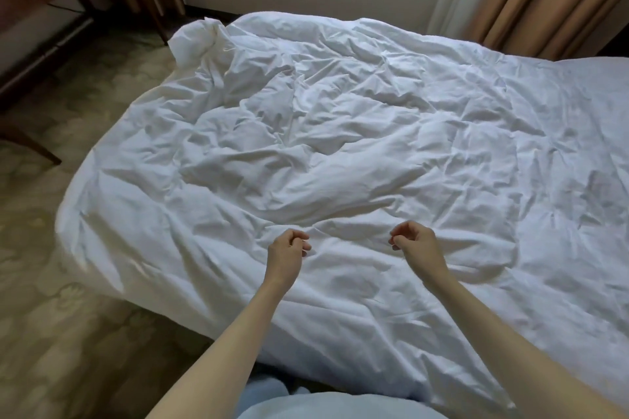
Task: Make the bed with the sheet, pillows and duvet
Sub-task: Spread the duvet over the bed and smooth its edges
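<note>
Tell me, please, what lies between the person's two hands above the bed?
Only wrinkled white duvet shows between the left hand and the right hand; nothing else lies there, in the head view.

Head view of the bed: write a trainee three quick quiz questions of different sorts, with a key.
1. True or false: the crumpled white fabric duvet lies smooth and flat across the bed.
2. Which part of the duvet is bunched up? A) far left corner B) near right corner C) centre only
3. Fill in: the left hand and right hand are above the duvet with fingers ____.

Key: 1 false, it is heavily creased. 2 A. 3 curled; whether they pinch any fabric cannot be told.
</note>
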Available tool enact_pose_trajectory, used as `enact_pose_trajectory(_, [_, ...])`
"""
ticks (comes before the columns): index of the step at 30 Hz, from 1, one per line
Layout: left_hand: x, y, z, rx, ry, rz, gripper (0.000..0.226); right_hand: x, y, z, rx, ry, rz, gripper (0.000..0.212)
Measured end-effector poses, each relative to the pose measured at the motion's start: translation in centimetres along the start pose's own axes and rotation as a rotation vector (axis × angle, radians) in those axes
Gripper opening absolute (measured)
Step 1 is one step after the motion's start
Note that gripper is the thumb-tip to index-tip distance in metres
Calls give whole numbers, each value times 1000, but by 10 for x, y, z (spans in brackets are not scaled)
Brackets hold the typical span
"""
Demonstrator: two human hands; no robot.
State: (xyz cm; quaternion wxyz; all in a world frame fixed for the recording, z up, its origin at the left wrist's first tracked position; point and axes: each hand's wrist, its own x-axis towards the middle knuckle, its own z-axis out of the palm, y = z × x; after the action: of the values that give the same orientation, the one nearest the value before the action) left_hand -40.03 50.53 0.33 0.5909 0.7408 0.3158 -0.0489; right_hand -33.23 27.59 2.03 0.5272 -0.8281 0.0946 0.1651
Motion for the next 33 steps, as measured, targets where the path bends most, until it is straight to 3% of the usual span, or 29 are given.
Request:
enact_pose_trajectory(11, [87,-40,-263,170,-9,-79,23,-12,-101,219,83,52,82,20])
enact_pose_trajectory(22, [167,-30,-338,97,226,-87,25,26,-147,317,78,-80,51,22])
enact_pose_trajectory(30, [203,-76,-410,-100,351,-329,27,29,-173,396,35,-172,97,22])
enact_pose_trajectory(33, [226,-93,-452,-95,393,-343,26,35,-183,437,4,-182,103,22])
